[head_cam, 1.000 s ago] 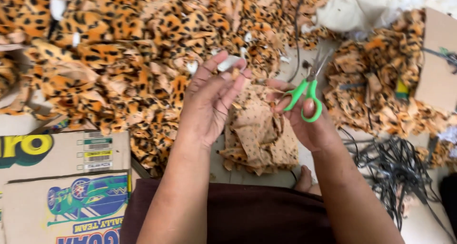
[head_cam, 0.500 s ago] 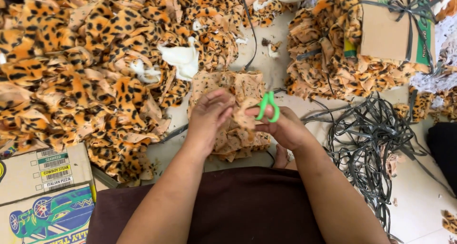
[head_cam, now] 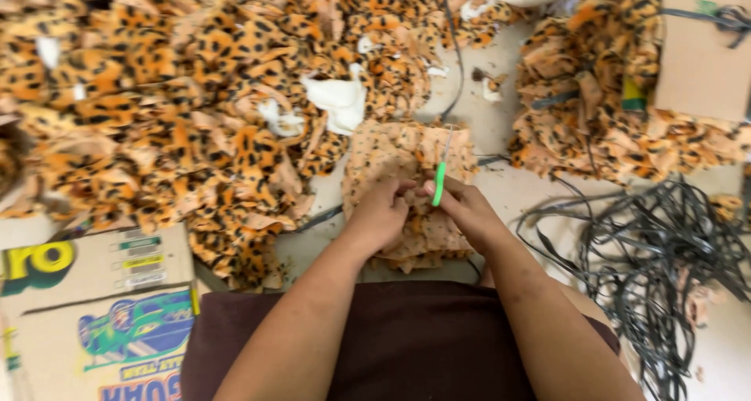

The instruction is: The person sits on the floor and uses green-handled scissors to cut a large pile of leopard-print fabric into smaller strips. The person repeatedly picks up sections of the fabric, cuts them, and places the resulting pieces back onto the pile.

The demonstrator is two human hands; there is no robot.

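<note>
Head view: both hands meet over a small stack of leopard-print fabric pieces [head_cam: 407, 174] on the floor [head_cam: 508, 190]. Left hand [head_cam: 379, 213] pinches one piece; right hand [head_cam: 465, 209] grips green-handled scissors [head_cam: 440, 178]. Best keep fabric taut, fingers behind the blades.

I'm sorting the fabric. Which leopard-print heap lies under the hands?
The small pale stack between the two big orange heaps, beneath left hand and right hand.
</note>
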